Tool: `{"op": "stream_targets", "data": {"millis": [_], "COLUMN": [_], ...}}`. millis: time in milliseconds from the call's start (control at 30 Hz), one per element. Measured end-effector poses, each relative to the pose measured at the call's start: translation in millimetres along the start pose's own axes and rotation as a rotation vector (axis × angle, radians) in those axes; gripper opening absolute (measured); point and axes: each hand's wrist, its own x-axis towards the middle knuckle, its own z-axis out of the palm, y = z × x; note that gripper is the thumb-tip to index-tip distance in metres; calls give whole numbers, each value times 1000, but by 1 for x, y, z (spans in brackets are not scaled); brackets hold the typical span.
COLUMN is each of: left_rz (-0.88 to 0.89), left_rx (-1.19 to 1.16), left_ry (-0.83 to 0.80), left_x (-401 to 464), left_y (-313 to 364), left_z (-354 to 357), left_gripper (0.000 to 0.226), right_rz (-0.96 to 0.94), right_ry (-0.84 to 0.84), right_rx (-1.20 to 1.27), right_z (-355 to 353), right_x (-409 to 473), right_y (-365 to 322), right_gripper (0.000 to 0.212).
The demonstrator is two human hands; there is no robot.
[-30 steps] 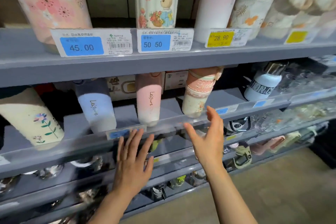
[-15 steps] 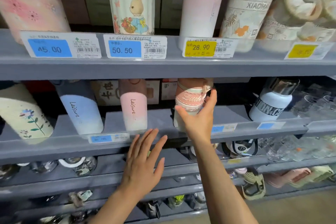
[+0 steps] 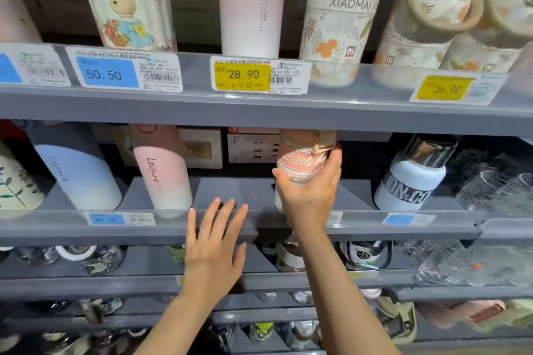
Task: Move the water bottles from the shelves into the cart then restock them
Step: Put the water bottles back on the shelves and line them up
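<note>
Since a moment ago my right hand [image 3: 310, 196] has closed round the pink-and-cream "Little" bottle [image 3: 302, 163] on the middle shelf [image 3: 236, 229]: thumb on its left side, fingers wrapped over its right, where before they only lay against it. Whether the bottle's base is on the shelf or lifted off it I cannot tell, since my hand covers it. My left hand [image 3: 215, 251] has stayed spread flat and empty in front of the middle shelf's front rail, fingers straight and a little fanned, and I cannot tell whether it touches the rail.

To the left of the held bottle on the same shelf stand a pink Leisure bottle [image 3: 165, 179] and, further left, a blue Leisure bottle [image 3: 78, 179], both tilted in the wide view. To the right, well apart, is a white bottle with a silver cap [image 3: 409, 179].

On the upper shelf [image 3: 259, 112] a rabbit-print cup [image 3: 127, 6] stands above a blue 50.50 tag [image 3: 108, 73], and a tall pink Leisure tumbler [image 3: 251, 3] above a yellow 28.90 tag [image 3: 243, 75]
</note>
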Motion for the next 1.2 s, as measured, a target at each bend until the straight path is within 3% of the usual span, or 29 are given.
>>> {"op": "stream_targets", "data": {"millis": [133,300,400,1000,1200], "left_rz": [-17,-7,-32,-13,-14], "left_rx": [-19,-9,-12,-43,-32], "left_ry": [14,22,11,-21,-34], "left_x": [0,1,1,-1,0], "left_y": [3,5,8,5,6], "left_z": [-1,-1,0,0,-2], "left_gripper": [62,77,84,89,90], "right_rz": [-15,-43,-22,-51,-75], "right_ry": [15,27,30,156,125], "right_rx": [-47,-59,-67,-123,-84], "right_z": [0,-4,-12,-22,-32], "right_x": [2,3,4,-4,-11], "right_y": [2,4,6,11,16], "right_gripper": [101,97,105,110,107]}}
